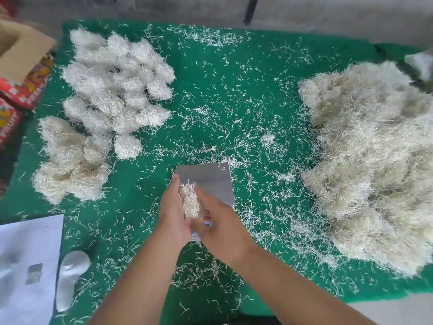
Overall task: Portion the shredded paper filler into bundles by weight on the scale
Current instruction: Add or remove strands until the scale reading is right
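Note:
A small wad of shredded paper (190, 202) is pressed between my left hand (172, 214) and my right hand (219, 221), just above the near part of the silver scale (208, 179). Both hands curl around the wad and hide the scale's display. A big loose heap of shredded paper (372, 160) lies on the right of the green mat (234, 102). Several rounded white bundles (117, 85) are grouped at the far left, with larger beige clumps (70, 165) nearer to me.
Loose paper strands are scattered all over the mat. A cardboard box (21, 50) and red printed cartons (21, 90) stand at the far left. White sheets (25, 266) and a white moulded piece (70, 280) lie at the near left corner.

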The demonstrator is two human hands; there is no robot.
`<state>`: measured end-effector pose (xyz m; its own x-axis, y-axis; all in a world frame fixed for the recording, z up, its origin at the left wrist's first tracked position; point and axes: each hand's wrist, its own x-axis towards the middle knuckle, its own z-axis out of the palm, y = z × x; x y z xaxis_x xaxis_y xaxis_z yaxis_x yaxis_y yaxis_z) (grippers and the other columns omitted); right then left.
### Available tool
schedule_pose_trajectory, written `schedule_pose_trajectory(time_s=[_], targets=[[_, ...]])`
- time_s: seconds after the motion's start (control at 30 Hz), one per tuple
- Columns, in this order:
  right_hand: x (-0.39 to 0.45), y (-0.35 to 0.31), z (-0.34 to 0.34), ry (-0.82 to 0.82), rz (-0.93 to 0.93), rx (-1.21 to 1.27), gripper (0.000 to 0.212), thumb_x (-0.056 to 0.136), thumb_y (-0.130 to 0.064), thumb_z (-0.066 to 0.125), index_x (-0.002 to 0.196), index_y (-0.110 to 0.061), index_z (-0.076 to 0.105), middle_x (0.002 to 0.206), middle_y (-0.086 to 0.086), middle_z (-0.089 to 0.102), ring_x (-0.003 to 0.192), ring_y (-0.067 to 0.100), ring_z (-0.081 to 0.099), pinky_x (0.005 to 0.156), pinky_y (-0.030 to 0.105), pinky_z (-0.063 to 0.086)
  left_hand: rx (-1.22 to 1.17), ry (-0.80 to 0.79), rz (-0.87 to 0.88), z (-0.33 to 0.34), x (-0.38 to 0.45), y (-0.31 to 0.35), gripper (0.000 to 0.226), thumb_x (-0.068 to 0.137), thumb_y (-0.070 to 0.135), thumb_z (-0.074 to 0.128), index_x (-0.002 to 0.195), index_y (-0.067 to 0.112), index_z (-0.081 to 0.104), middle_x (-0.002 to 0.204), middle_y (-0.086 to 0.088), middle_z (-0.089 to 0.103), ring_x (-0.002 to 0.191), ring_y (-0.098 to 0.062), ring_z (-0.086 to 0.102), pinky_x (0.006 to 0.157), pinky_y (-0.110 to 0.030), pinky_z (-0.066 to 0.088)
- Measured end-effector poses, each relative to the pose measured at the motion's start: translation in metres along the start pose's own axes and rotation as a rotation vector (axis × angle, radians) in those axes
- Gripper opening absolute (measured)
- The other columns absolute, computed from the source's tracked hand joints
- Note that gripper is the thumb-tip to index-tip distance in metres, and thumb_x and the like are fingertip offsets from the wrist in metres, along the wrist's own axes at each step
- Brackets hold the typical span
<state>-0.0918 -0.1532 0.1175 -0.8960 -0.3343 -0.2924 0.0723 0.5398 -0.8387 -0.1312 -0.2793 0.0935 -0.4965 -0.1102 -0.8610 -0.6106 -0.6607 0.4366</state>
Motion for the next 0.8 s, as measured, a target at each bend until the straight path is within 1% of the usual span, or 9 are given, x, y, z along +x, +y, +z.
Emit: schedule_pose_trajectory(time_s=[0.07, 0.13, 0.23, 0.3, 0.4, 0.5, 0.63, 0.7, 0.8], targets=[[0.01, 0.012, 0.0, 0.022, -0.078, -0.12, 0.075, 0.098, -0.028, 0.073, 0.163, -0.033, 0.037, 0.116, -0.011, 0.06, 0.086, -0.018, 0.049, 0.078, 0.001, 0.036, -0.028, -0.108, -0.034, -0.004, -0.006, -0.001, 0.078, 0.08, 0.073, 0.07, 0.141, 0.026, 0.062, 0.142, -0.001, 0.062, 0.108, -0.03, 0.073, 0.076, -0.047, 0.062], [0.027, 0.024, 0.002, 0.035, -0.111, -0.153, 0.07, 0.095, -0.032, 0.076, 0.158, -0.037, 0.045, 0.109, -0.005, 0.069, 0.081, -0.009, 0.052, 0.075, 0.01, 0.044, 0.082, -0.081, 0.005, -0.011, -0.006, -0.004, 0.083, 0.078, 0.079, 0.067, 0.147, 0.035, 0.053, 0.144, 0.012, 0.043, 0.114, -0.023, 0.066, 0.093, -0.052, 0.056], [0.062, 0.045, 0.003, 0.046, -0.016, -0.125, 0.054, 0.096, -0.036, 0.071, 0.148, -0.038, 0.056, 0.091, 0.001, 0.067, 0.074, 0.007, 0.052, 0.069, 0.029, 0.051, 0.271, -0.188, 0.045, -0.022, -0.003, -0.006, 0.062, 0.09, 0.078, 0.052, 0.124, 0.028, 0.065, 0.146, -0.002, 0.055, 0.125, -0.029, 0.059, 0.109, -0.059, 0.044], [0.09, 0.065, -0.004, 0.002, 0.072, -0.13, 0.052, 0.099, -0.042, 0.068, 0.149, -0.036, 0.054, 0.1, 0.002, 0.07, 0.077, 0.009, 0.057, 0.063, 0.018, 0.048, 0.354, -0.13, 0.148, -0.034, 0.001, -0.006, 0.07, 0.091, 0.079, 0.047, 0.132, 0.024, 0.063, 0.144, -0.003, 0.059, 0.137, -0.029, 0.052, 0.114, -0.061, 0.038], [0.127, 0.094, -0.028, -0.037, 0.204, -0.037, 0.067, 0.096, -0.054, 0.069, 0.156, -0.033, 0.045, 0.13, -0.005, 0.066, 0.095, 0.009, 0.067, 0.085, 0.014, 0.053, 0.392, -0.075, 0.28, -0.058, 0.003, -0.007, 0.085, 0.083, 0.083, 0.053, 0.14, 0.019, 0.06, 0.14, 0.0, 0.065, 0.131, -0.018, 0.059, 0.11, -0.055, 0.044], [0.158, 0.115, -0.067, 0.137, 0.314, 0.164, 0.079, 0.093, -0.056, 0.071, 0.159, -0.022, 0.042, 0.15, -0.005, 0.054, 0.13, 0.023, 0.059, 0.114, 0.042, 0.047, 0.459, -0.053, 0.283, -0.083, 0.001, -0.017, 0.09, 0.066, 0.073, 0.058, 0.136, 0.016, 0.06, 0.138, 0.0, 0.066, 0.129, -0.013, 0.06, 0.109, -0.048, 0.044], [0.158, 0.119, -0.12, 0.441, 0.401, 0.316, 0.076, 0.095, -0.054, 0.067, 0.157, -0.018, 0.04, 0.149, 0.01, 0.057, 0.127, 0.031, 0.062, 0.108, 0.056, 0.052, 0.534, 0.01, 0.298, -0.092, -0.01, -0.035, 0.034, 0.102, 0.037, 0.052, 0.125, 0.015, 0.065, 0.125, 0.001, 0.073, 0.122, -0.017, 0.065, 0.1, -0.045, 0.05], [0.13, 0.104, -0.125, 0.444, 0.365, 0.371, 0.093, 0.086, -0.063, 0.067, 0.161, -0.02, 0.033, 0.154, 0.009, 0.053, 0.129, 0.03, 0.06, 0.11, 0.057, 0.05, 0.613, 0.016, 0.328, -0.076, -0.016, -0.038, 0.022, 0.105, 0.014, 0.056, 0.124, 0.01, 0.067, 0.125, -0.006, 0.073, 0.109, -0.01, 0.07, 0.096, -0.044, 0.052], [0.079, 0.079, -0.109, 0.264, 0.309, 0.435, 0.112, 0.072, -0.08, 0.067, 0.164, -0.028, 0.029, 0.163, 0.001, 0.045, 0.141, 0.028, 0.053, 0.123, 0.056, 0.034, 0.623, 0.002, 0.407, -0.028, -0.034, -0.034, 0.033, 0.092, 0.04, 0.07, 0.118, 0.021, 0.072, 0.118, 0.003, 0.075, 0.101, -0.005, 0.071, 0.094, -0.041, 0.053]])
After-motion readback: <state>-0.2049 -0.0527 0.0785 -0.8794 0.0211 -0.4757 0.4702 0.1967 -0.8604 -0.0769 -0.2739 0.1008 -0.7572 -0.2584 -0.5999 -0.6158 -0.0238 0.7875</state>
